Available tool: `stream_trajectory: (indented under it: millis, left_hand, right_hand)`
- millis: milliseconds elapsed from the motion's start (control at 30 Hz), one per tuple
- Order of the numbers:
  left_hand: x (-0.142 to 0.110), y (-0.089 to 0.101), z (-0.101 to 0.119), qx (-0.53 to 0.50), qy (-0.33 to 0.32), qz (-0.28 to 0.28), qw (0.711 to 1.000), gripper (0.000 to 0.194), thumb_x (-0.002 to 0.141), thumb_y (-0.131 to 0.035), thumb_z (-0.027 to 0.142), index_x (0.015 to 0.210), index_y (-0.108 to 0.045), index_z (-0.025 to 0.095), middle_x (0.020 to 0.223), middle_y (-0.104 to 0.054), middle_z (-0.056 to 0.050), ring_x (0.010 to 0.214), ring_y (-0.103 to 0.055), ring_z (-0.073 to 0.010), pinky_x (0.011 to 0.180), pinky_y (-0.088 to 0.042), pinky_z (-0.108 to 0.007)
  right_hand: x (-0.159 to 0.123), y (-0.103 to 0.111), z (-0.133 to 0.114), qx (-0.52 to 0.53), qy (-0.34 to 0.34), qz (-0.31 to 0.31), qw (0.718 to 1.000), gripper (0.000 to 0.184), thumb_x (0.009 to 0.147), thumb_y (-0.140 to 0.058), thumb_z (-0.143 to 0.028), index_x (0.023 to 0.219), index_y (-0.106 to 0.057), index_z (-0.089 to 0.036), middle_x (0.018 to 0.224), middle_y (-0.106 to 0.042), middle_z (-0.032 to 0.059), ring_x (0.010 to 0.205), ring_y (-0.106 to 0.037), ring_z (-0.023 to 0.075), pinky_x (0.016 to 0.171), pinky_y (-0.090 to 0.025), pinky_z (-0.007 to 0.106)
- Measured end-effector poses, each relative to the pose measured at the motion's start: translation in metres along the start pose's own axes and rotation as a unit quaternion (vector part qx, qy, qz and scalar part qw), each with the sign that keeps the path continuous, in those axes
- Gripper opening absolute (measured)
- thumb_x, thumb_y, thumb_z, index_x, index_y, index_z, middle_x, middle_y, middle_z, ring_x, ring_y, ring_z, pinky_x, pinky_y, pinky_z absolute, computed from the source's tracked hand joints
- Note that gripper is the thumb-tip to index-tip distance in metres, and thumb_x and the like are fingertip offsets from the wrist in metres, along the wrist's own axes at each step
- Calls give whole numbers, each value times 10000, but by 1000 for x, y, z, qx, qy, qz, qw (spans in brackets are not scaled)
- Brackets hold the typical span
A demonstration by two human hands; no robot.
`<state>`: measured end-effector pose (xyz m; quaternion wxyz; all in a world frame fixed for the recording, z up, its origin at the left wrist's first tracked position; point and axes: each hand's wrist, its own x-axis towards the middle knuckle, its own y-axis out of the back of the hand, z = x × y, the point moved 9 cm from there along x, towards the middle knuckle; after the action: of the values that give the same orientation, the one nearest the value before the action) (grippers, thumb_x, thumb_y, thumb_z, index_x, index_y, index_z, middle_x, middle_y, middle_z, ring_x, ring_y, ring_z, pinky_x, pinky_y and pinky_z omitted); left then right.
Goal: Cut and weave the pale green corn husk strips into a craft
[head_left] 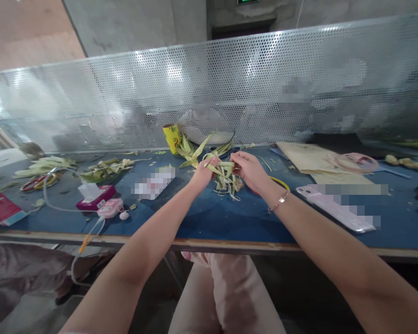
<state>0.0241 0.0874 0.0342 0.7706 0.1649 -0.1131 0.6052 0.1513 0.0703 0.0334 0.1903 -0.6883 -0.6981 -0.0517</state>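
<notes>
Pale green strips of corn husk (224, 168) stretch between my two hands above the blue tabletop. My left hand (205, 172) is closed on the husk, its fingertips pinching the strips. From the right, my right hand (248, 168) pinches the other end between thumb and fingers. Beneath them lies a tangle of thin husk shreds (231, 188). Longer green husk leaves (199, 150) spread out just beyond my left hand, beside a yellow can-like tube (172, 138). A yellow curved handle (278, 182) shows partly behind my right wrist.
A perforated metal screen (153, 93) runs along the table's back. Leftward are a phone (156, 183), a tissue pack (96, 197), a pink charger (110, 208) with a cable, scissors (40, 183) and husk piles (106, 170). Rightward lie a pinkish phone (337, 208) and brown paper (310, 160).
</notes>
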Motion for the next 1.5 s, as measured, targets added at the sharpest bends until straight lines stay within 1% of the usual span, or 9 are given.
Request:
stream_trajectory:
  millis: [267, 367, 467, 600, 733, 900, 1067, 1267, 1500]
  left_hand:
    - [2, -2, -4, -15, -3, -26, 1000, 458, 882, -430, 567, 711, -562, 163, 506, -447, 25, 432, -356, -64, 447, -299, -232]
    - [3, -3, -4, 3, -8, -25, 1000, 466, 883, -423, 574, 702, -554, 165, 500, -430, 28, 436, -353, -66, 447, -291, -234]
    - [1, -4, -1, 19, -19, -28, 999, 468, 889, -413, 567, 699, -551, 162, 502, -422, 27, 438, -353, -69, 448, -290, -235]
    - [-4, -6, 7, 61, -43, -40, 996, 491, 882, -411, 587, 699, -566, 158, 515, -428, 18, 464, -373, -82, 473, -310, -250]
    - [-10, -13, 15, 100, -85, -66, 989, 521, 835, -454, 643, 671, -550, 158, 565, -464, 3, 536, -406, -96, 537, -353, -262]
    - [-17, -30, 19, 91, -130, -144, 977, 528, 801, -500, 656, 622, -518, 160, 587, -452, 5, 582, -414, -101, 580, -379, -266]
    - [-20, -34, 15, 118, -109, -170, 972, 518, 810, -486, 649, 646, -519, 158, 624, -461, 1, 594, -413, -100, 593, -388, -265]
    - [-21, -37, 16, 132, -108, -180, 969, 536, 789, -483, 682, 643, -512, 167, 597, -462, -6, 613, -434, -119, 604, -401, -269]
    - [-24, -45, 19, 127, -116, -213, 962, 580, 775, -471, 709, 618, -533, 155, 612, -514, -18, 586, -447, -107, 583, -413, -263]
  right_hand:
    - [3, 2, -1, -55, 27, -6, 998, 280, 700, -663, -417, 628, -482, -215, 588, -449, -40, 540, -437, 102, 553, -383, 264]
    - [1, 4, -10, -120, 68, 4, 990, 253, 758, -610, -429, 661, -499, -224, 593, -439, -38, 543, -423, 115, 552, -365, 273]
    - [-5, 8, -26, -205, 136, 41, 968, 217, 826, -539, -414, 714, -550, -228, 603, -430, -30, 578, -412, 135, 587, -349, 287]
    - [-16, 11, -51, -289, 231, 90, 925, 210, 855, -495, -375, 767, -612, -225, 731, -532, 26, 728, -485, 186, 721, -386, 334]
    - [-21, -1, -60, -338, 293, 76, 891, 224, 843, -512, -383, 768, -648, -222, 820, -577, 66, 870, -523, 227, 887, -369, 401]
    - [-10, -19, -31, -293, 180, -51, 938, 389, 848, -507, -493, 589, -584, -213, 664, -567, 34, 764, -531, 206, 793, -402, 357]
    - [-5, -15, -11, -204, 82, -81, 972, 405, 799, -572, -538, 578, -589, -199, 597, -573, 18, 726, -556, 196, 674, -424, 307]
    - [-4, -16, 5, -81, -18, -89, 993, 276, 643, -734, -468, 648, -660, -202, 626, -613, 14, 665, -578, 176, 598, -448, 287]
    - [-18, -32, 11, 23, -133, -160, 978, 252, 615, -790, -363, 698, -652, -170, 592, -603, -7, 517, -540, 102, 512, -449, 237]
